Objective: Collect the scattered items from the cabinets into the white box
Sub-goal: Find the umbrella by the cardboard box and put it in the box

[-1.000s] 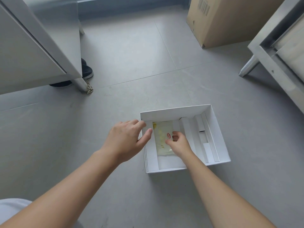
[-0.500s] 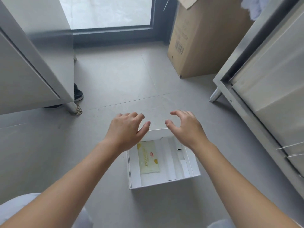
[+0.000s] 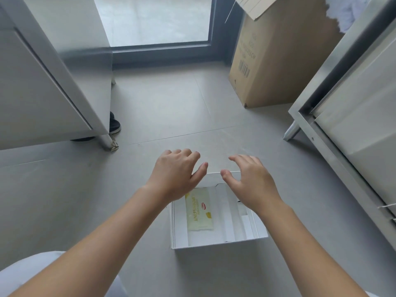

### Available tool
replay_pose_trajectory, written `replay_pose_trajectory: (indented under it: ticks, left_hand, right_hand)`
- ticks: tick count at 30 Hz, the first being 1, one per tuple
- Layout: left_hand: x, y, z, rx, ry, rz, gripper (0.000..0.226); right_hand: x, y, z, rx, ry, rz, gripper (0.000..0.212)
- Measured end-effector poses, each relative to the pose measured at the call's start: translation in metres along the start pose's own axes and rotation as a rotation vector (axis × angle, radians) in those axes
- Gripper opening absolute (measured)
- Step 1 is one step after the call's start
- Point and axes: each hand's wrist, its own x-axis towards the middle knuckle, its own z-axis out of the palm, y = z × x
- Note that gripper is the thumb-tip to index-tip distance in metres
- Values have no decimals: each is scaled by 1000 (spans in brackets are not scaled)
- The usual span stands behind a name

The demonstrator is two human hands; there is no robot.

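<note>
The white box (image 3: 218, 243) sits on the grey floor below me, open at the top, with white cardboard dividers inside. A pale yellow packet (image 3: 198, 211) with a small red logo lies flat in its left half. My left hand (image 3: 174, 174) hovers above the box's far left corner, fingers spread and relaxed, holding nothing. My right hand (image 3: 250, 181) hovers above the far right part of the box, fingers loosely bent and empty. Both forearms hide parts of the box's far side.
A steel cabinet (image 3: 42, 82) stands at the left on a round leg (image 3: 106, 142), with a dark shoe (image 3: 114, 125) behind it. Another steel cabinet (image 3: 353, 108) stands at the right. A tall cardboard carton (image 3: 274, 61) stands at the back right beside a glass door (image 3: 154, 20).
My right hand has let go of the yellow packet, which now lies in the box, and has risen out of it. Both hands are lifted above the box, and my view has tilted up.
</note>
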Motion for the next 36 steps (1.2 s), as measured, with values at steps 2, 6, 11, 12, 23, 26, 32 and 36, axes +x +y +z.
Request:
replay_pose_trajectory:
  ticks: [2,6,11,12,23,26,32,36]
  left_hand:
    - [-3,4,-4,-3,-12,-9,57]
    - [-17,10,-34,-3,-22,-50,56]
    - [-19,33,-162,18,-53,-43,50]
    - [-17,40,-199,20,-47,-35,49]
    - [27,127,-634,28,148,-1,63]
    - [39,149,-728,-21,260,8,59]
    - [44,182,-803,-36,312,42,56]
    - [33,193,-812,-44,284,56,44]
  right_hand:
    - [-5,0,-5,3,0,1,52]
    - [-19,-8,-34,34,0,25,55]
    - [-26,-56,-149,51,11,15,54]
    - [-27,-71,-182,59,20,13,54]
    - [-28,-227,-600,111,165,-44,47]
    - [-33,-258,-693,112,223,-56,47]
    - [-49,-276,-780,80,290,-62,51]
    - [-68,-269,-796,88,310,-27,48]
